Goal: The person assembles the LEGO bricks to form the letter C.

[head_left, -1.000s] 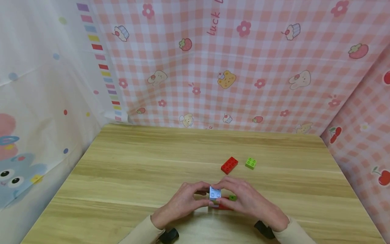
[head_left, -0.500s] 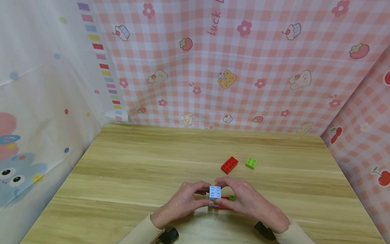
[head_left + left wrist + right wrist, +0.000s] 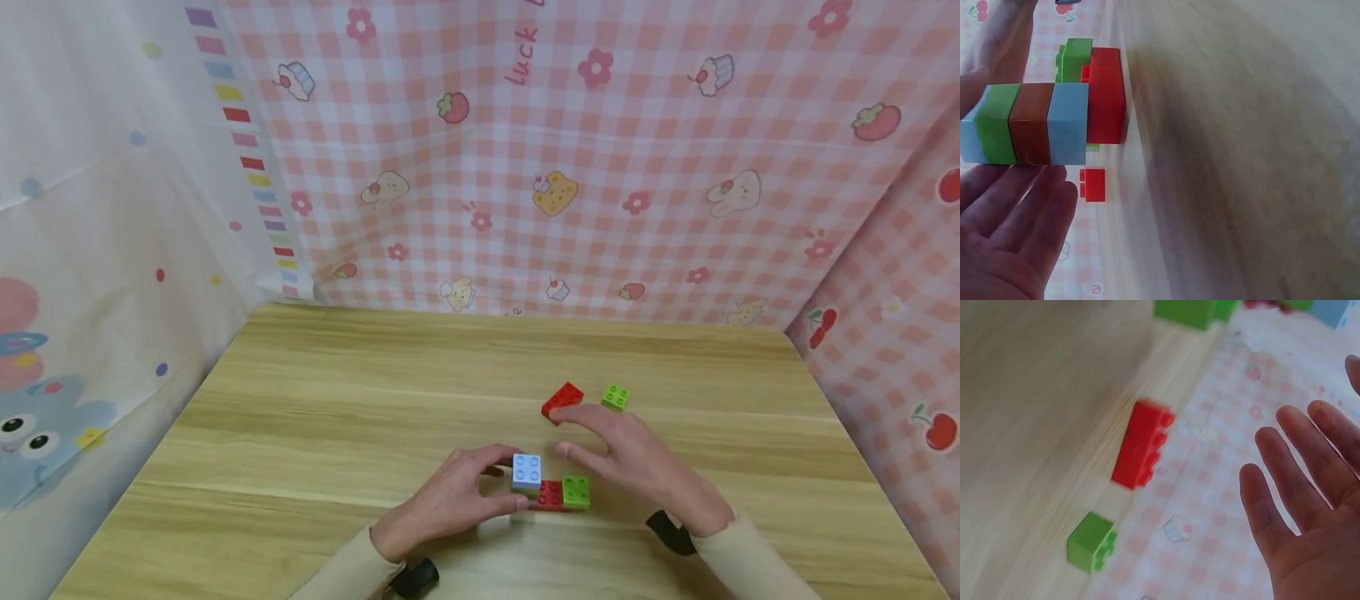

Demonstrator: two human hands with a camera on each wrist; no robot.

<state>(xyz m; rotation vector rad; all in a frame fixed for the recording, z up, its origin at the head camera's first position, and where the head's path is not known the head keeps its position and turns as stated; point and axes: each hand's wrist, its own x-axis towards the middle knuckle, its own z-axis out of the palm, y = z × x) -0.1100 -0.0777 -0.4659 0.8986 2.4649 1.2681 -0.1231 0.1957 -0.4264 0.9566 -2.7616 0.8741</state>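
My left hand (image 3: 457, 497) pinches a tower of building blocks (image 3: 527, 473) between thumb and fingers. Seen from the left wrist, the tower's bricks are light blue, green, brown and light blue (image 3: 1067, 124), from the top down. It stands on one end of a long red brick (image 3: 1107, 97), whose other end carries a green brick (image 3: 576, 492). My right hand (image 3: 633, 454) hovers over the table with fingers apart and nothing between them. Its fingertips overlap a loose red brick (image 3: 564, 398) in the head view; the right wrist view shows them apart from that brick (image 3: 1141, 445).
A loose small green brick (image 3: 616, 397) lies to the right of the loose red one. The wooden table (image 3: 360, 375) ends at a pink checked cloth (image 3: 480, 150) behind and a white cloth (image 3: 135, 208) at the left.
My right hand has let go of the tower and moved away, up and to the right, toward the loose red brick. The base's green brick now shows fully. My left hand stays at the tower.
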